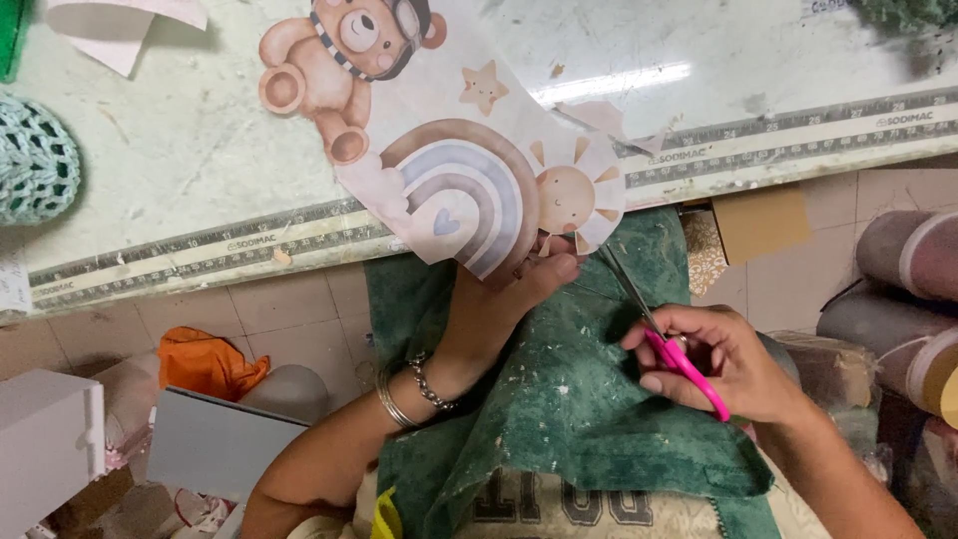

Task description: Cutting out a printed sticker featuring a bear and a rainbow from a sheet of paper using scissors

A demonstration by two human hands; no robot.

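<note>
Paper picture sheet (pixel 459 170) (bear, rainbow, sun) held at bottom edge, half over table edge (pixel 200 250). Sheet pinched by left hand (pixel 509 294). Pink scissors (pixel 664 339) gripped by right hand (pixel 723 364), blades near sun. Green towel (pixel 579 399) spread under hands.

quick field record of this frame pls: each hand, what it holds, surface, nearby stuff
left hand: holds printed sheet from below, bracelets on wrist
sheet art: teddy bear, rainbow, sun, star
right hand: holds pink-handled scissors, blades at the sheet's edge by the sun
surface: glass-topped table with ruler strip along its edge
lap: green cloth
nearby: teal crochet piece, orange bag
</note>
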